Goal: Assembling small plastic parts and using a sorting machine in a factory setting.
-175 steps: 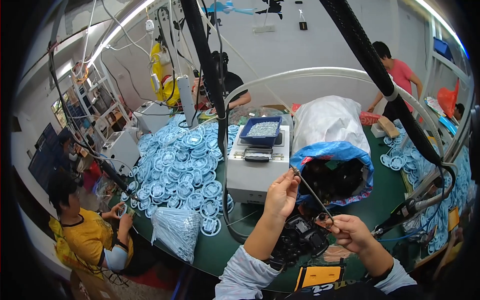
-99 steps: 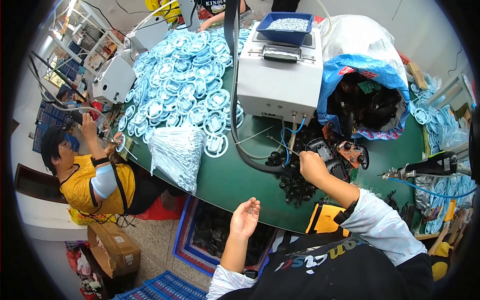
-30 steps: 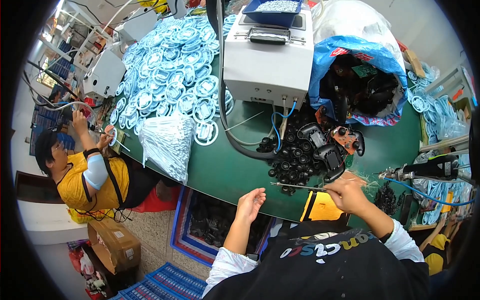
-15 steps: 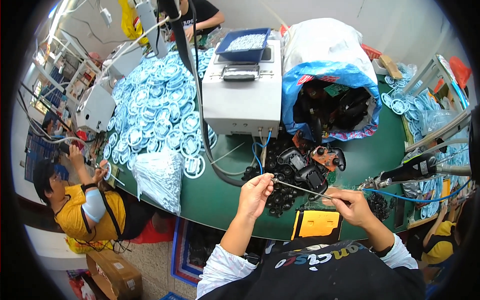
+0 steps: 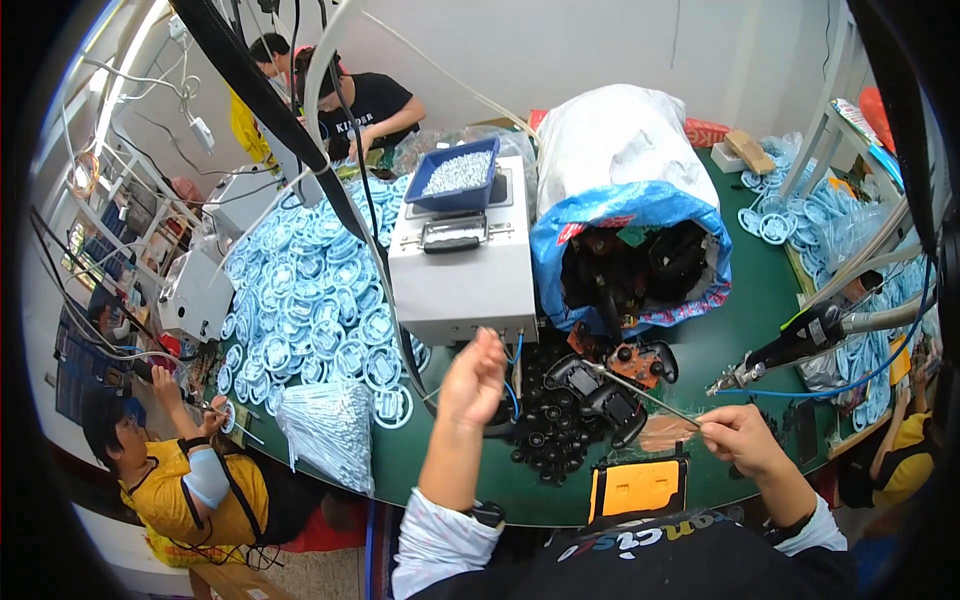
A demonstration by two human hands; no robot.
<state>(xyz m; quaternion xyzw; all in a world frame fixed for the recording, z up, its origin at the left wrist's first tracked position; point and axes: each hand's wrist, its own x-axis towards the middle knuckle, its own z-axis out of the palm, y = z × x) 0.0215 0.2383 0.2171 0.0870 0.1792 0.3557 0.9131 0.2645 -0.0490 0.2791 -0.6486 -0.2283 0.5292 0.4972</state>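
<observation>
My right hand point(image 5: 738, 438) grips one end of a thin metal rod point(image 5: 650, 397), which slants up and left over the game controllers. My left hand point(image 5: 473, 378) is raised in front of the grey metal machine point(image 5: 462, 292), away from the rod. Its fingers are curled together, and whatever they may hold is hidden. Under the rod lie an opened black game controller shell point(image 5: 577, 385) and a controller with an orange-brown circuit board point(image 5: 632, 362). Small black round parts point(image 5: 552, 440) are heaped beside them. A yellow fixture point(image 5: 638, 490) sits at the near table edge.
Behind the controllers stands a large blue-and-white sack point(image 5: 640, 215) of dark parts. A blue tray point(image 5: 452, 175) of small pale pieces tops the machine. Light-blue ring parts point(image 5: 310, 290) pile up at left. A black power screwdriver point(image 5: 785, 350) hangs at right. Co-workers sit around.
My left hand has let go of the rod's far end and moved up and left toward the machine. My right hand still holds the rod. The view has shifted.
</observation>
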